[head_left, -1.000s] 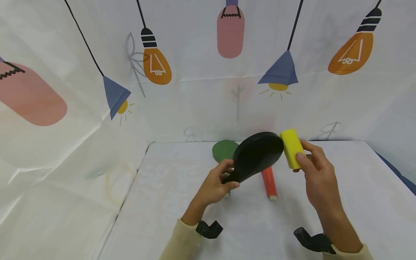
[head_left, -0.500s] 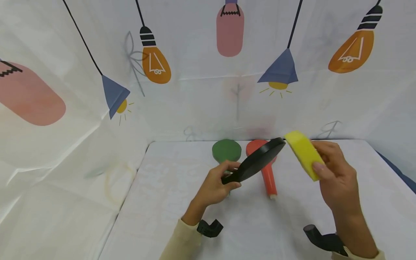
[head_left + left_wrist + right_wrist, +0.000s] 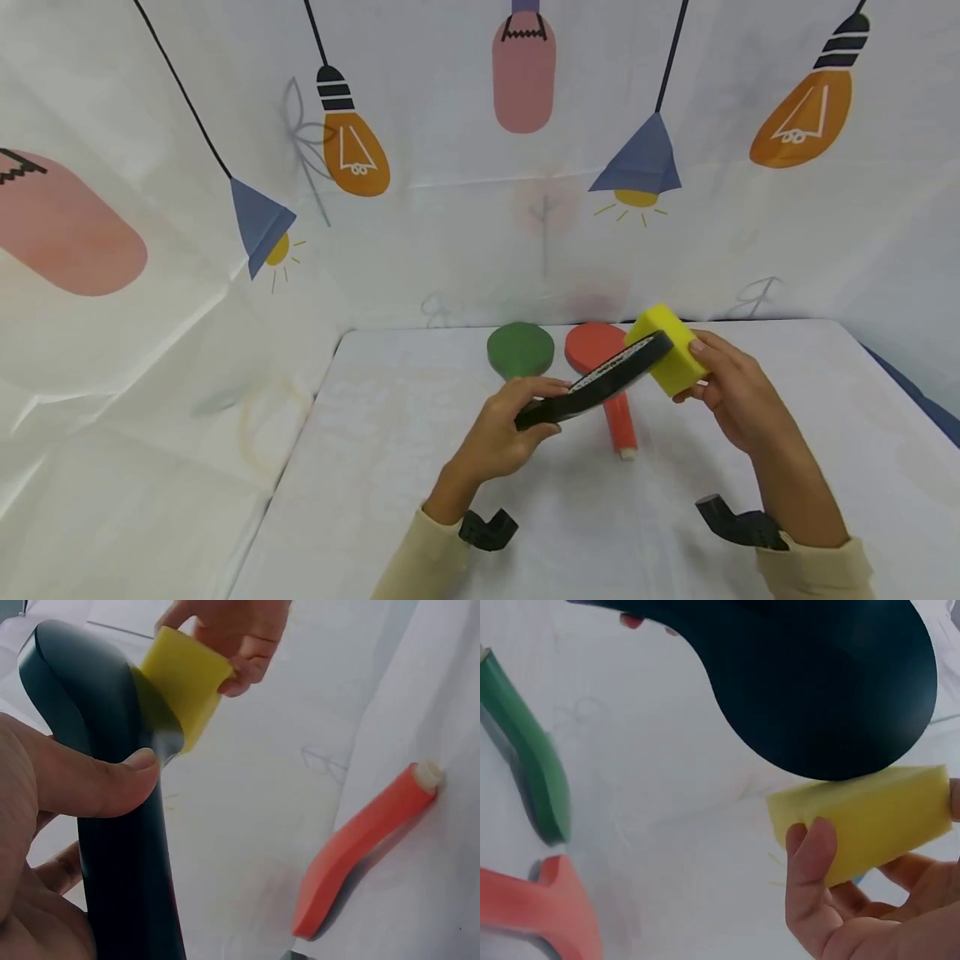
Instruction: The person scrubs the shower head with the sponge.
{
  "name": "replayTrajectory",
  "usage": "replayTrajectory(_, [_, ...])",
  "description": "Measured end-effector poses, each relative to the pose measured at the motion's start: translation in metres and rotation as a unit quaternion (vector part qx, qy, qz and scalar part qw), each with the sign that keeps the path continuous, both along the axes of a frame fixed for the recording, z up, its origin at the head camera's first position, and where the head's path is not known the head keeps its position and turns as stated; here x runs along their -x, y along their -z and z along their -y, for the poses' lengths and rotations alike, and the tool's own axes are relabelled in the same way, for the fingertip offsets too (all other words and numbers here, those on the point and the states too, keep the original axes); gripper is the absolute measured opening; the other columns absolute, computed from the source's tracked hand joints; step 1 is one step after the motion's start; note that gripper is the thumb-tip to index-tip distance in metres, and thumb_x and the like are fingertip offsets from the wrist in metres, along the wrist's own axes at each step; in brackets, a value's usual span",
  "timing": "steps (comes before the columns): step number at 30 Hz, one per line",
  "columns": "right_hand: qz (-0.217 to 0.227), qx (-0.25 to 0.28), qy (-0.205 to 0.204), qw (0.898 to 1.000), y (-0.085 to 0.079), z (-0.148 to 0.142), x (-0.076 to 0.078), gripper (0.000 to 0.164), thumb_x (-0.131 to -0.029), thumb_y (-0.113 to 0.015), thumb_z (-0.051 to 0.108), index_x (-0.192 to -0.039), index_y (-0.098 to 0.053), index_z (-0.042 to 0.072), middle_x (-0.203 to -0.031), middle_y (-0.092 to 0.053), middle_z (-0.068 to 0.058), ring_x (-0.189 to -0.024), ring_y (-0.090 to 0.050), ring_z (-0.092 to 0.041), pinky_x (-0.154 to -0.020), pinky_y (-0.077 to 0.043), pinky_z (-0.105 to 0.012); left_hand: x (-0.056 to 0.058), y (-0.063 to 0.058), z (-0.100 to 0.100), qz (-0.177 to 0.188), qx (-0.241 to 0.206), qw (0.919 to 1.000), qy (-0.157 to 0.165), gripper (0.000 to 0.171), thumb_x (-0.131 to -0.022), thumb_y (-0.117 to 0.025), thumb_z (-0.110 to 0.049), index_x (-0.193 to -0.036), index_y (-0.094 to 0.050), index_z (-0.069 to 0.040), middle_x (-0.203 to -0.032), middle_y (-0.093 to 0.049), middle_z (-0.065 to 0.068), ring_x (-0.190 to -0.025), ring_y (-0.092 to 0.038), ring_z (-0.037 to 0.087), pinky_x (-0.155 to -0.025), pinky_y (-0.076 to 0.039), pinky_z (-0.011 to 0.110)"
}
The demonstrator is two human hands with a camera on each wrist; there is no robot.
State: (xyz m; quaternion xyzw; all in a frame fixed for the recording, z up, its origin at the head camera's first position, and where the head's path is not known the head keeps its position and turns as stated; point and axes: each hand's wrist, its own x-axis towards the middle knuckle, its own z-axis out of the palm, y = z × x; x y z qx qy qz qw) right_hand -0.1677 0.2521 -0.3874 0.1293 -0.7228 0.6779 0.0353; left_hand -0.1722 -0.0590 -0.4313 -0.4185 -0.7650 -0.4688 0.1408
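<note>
My left hand (image 3: 498, 433) grips a black handheld shower head (image 3: 592, 390) by its handle, fingers on one side and thumb on the other. It is raised over the table and tilted, its round head pointing right; a thin strip of its pale, speckled face shows in the head view. My right hand (image 3: 738, 396) pinches a yellow sponge (image 3: 667, 354) between thumb and fingers. The sponge is right at the edge of the black head, seen also in the right wrist view, where the smooth dark back (image 3: 832, 690) meets the sponge's upper side (image 3: 870, 810).
Behind the hands lie a green shower head (image 3: 520, 350) and a red shower head (image 3: 588, 346) on the white-covered table (image 3: 390, 417). The red handle (image 3: 360, 844) ends in a pale connector (image 3: 428, 775). A white sheet printed with lamps (image 3: 450, 233) hangs behind the table.
The black shower head has turned from showing its smooth back to nearly edge-on. My right hand swung out to the right with the sponge, then came back to the head's edge.
</note>
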Motion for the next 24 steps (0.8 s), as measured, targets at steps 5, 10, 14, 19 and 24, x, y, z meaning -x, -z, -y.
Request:
replayTrajectory(5, [-0.027, -0.013, 0.021, 0.999, -0.005, 0.003, -0.005, 0.028, -0.107, -0.044, 0.016, -0.132, -0.058, 0.016, -0.116, -0.053, 0.0, -0.09, -0.057, -0.013, -0.071, -0.054, -0.018, 0.001, -0.001, 0.002, 0.015, 0.005, 0.9998, 0.008, 0.049, -0.084, -0.077, -0.001, -0.128, -0.059, -0.012, -0.132, -0.064, 0.005, -0.125, -0.057, 0.018, -0.1, -0.053, 0.032])
replayTrajectory(10, [-0.091, -0.158, 0.126, 0.975, -0.011, 0.012, -0.015, 0.038, -0.105, -0.049, 0.013, -0.142, -0.054, 0.009, -0.119, -0.05, 0.012, -0.089, -0.056, -0.007, -0.074, -0.049, -0.009, 0.002, -0.002, 0.002, 0.049, 0.006, 0.9987, 0.011, 0.048, -0.084, -0.077, 0.0, -0.127, -0.06, -0.012, -0.132, -0.064, 0.003, -0.125, -0.058, 0.016, -0.1, -0.054, 0.035])
replayTrajectory(14, [-0.14, -0.222, 0.185, 0.947, -0.015, 0.018, -0.024, 0.043, -0.101, -0.056, 0.01, -0.144, -0.053, 0.011, -0.12, -0.046, 0.02, -0.093, -0.053, -0.003, -0.075, -0.045, -0.003, 0.003, 0.0, 0.001, 0.054, 0.011, 0.9984, 0.01, 0.049, -0.084, -0.077, 0.001, -0.128, -0.06, -0.012, -0.131, -0.064, 0.004, -0.124, -0.059, 0.016, -0.101, -0.053, 0.036])
replayTrajectory(19, [-0.231, -0.252, 0.215, 0.915, -0.02, 0.026, -0.032, 0.055, -0.087, -0.069, -0.003, -0.139, -0.059, 0.012, -0.124, -0.052, 0.006, -0.103, -0.046, 0.002, -0.081, -0.038, 0.0, 0.004, 0.0, 0.0, 0.048, 0.025, 0.9985, -0.003, 0.05, -0.083, -0.078, 0.001, -0.128, -0.061, -0.012, -0.129, -0.065, 0.004, -0.122, -0.06, 0.015, -0.102, -0.052, 0.031])
replayTrajectory(24, [-0.32, -0.289, 0.217, 0.875, -0.023, 0.035, -0.039, 0.051, -0.082, -0.075, 0.01, -0.132, -0.065, 0.007, -0.127, -0.054, -0.02, -0.113, -0.047, -0.01, -0.091, -0.035, 0.001, 0.005, 0.002, -0.001, 0.058, 0.036, 0.9975, -0.015, 0.048, -0.084, -0.078, -0.002, -0.128, -0.061, -0.011, -0.126, -0.066, 0.002, -0.114, -0.063, 0.014, -0.097, -0.055, 0.028])
